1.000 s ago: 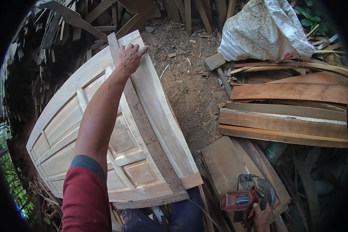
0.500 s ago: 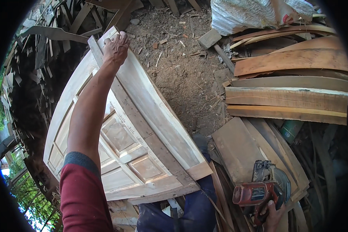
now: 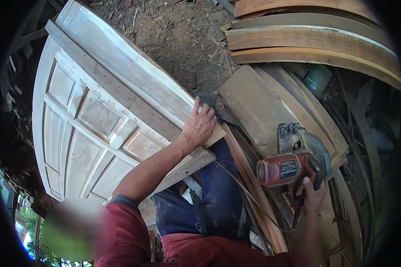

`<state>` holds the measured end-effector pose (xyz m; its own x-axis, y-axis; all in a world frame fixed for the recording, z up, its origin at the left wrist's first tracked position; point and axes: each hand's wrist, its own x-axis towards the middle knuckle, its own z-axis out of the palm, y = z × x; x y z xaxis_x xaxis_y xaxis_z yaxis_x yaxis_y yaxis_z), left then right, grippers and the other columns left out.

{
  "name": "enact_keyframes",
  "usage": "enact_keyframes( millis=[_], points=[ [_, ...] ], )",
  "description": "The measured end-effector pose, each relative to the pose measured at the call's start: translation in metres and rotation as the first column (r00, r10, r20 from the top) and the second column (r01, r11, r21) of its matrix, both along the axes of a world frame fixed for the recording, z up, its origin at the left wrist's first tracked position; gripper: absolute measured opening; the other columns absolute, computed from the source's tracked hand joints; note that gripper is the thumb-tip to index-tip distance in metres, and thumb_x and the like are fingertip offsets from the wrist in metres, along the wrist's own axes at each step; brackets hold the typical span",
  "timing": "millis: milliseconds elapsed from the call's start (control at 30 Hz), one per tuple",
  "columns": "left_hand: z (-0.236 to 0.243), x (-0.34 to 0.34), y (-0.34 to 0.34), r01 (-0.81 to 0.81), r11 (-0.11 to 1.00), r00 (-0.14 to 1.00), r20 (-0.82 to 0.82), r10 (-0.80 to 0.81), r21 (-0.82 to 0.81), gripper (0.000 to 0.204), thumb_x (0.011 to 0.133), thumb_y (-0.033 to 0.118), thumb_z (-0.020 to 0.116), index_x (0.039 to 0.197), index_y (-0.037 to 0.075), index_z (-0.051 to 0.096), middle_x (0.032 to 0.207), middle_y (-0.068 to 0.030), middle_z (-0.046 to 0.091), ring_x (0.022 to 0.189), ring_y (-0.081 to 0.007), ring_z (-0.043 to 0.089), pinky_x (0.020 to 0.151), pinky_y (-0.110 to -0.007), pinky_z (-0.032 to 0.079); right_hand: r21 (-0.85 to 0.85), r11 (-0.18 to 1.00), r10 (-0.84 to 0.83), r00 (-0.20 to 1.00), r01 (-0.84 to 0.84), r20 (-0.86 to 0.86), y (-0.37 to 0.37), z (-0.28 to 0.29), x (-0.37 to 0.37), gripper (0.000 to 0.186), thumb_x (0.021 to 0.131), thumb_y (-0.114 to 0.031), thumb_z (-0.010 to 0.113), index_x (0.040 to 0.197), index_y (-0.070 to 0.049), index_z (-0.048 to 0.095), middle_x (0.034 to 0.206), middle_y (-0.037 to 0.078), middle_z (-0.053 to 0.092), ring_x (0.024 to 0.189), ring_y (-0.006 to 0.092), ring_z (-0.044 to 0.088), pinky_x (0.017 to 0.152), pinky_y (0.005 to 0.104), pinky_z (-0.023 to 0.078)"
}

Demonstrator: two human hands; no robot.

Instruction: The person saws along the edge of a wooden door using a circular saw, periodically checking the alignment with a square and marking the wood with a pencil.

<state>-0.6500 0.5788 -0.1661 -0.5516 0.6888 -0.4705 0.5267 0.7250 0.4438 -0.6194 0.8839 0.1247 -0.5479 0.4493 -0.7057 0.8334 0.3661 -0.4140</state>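
My left hand (image 3: 197,126) grips the right edge of a pale panelled wooden door (image 3: 98,113) near its near end, fingers bent over it, index finger stretched along it. A long worn wooden batten (image 3: 89,66) lies along the door, which rests over my legs in dark blue trousers (image 3: 216,196). My right hand (image 3: 313,196) is closed on the handle of a red-and-black circular saw (image 3: 280,171) at the lower right, held above some flat boards. The saw's black cord hangs below it.
Curved planks (image 3: 307,44) are stacked at the upper right. Flat boards (image 3: 254,98) and a green can (image 3: 317,81) lie below them. Scrap strips (image 3: 363,147) crowd the right. Dirt with wood chips (image 3: 165,44) lies beyond the door, and dark scrap wood lines the left.
My left hand has slid from the door's far end down to its near end. The view has tilted toward my body, so the scene sits higher. The saw stays in my right hand.
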Motion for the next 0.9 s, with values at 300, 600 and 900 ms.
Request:
enact_keyframes(
  millis=[300,600,900],
  points=[
    [0.016,0.003,-0.029,-0.140,0.937,0.974,-0.125,0.189,0.320,0.019,0.090,0.018,0.057,0.101,0.009,0.069,0.118,-0.0107,0.058,0.122,-0.0308,0.050,0.120,-0.055,0.026,-0.104,0.994,0.025,1.000,-0.023,0.015,-0.003,-0.006,0.029,0.048,0.088,-0.021,0.070,0.130,0.001,0.061,0.081,0.001,0.062,0.062,0.0066,0.053,0.056,0.0235,0.042],
    [0.065,0.281,-0.119,-0.648,0.750,0.746,0.091,0.660,-0.131,0.080,0.078,0.038,0.078,0.143,0.006,0.044,0.134,-0.0162,0.047,0.130,-0.0367,0.042,0.112,-0.056,0.029,-0.024,0.897,0.441,0.897,-0.440,0.020,-0.024,-0.043,0.099,0.047,0.077,-0.029,0.081,0.111,0.000,0.066,0.088,0.013,0.069,0.079,0.0257,0.068,0.073,0.0379,0.054],
    [0.036,0.370,-0.097,-0.694,0.687,0.696,0.044,0.717,-0.214,0.082,0.072,0.035,0.081,0.143,0.012,0.048,0.133,-0.0138,0.048,0.132,-0.0338,0.040,0.115,-0.057,0.021,0.020,0.703,0.676,0.660,-0.711,-0.327,-0.086,-0.105,0.139,0.051,0.067,-0.022,0.084,0.107,0.005,0.066,0.079,0.016,0.067,0.066,0.0320,0.067,0.061,0.0385,0.054]
  ],
)
